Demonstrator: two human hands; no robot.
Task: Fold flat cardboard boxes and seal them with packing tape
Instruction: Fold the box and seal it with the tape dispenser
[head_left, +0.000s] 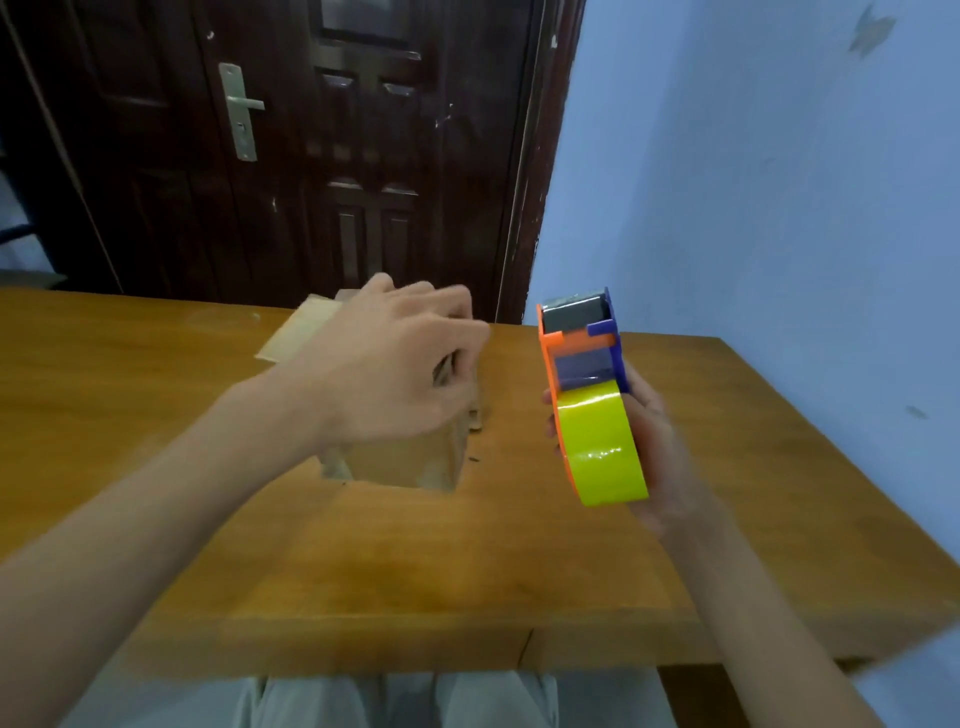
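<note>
Mid-frame: my left hand (395, 364) sits over the cardboard box (405, 457) on the wooden table (363, 571), fingers curled at its top edge; grip blurred, cannot tell. Right of centre: my right hand (660, 447) grasps the tape dispenser (592, 395), yellow-green roll nearest me.

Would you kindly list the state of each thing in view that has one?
Cardboard box: folded up, standing on the table.
Left hand: fingers curled at the box top.
Right hand: holds the tape dispenser, lifted.
Door: closed.
</note>
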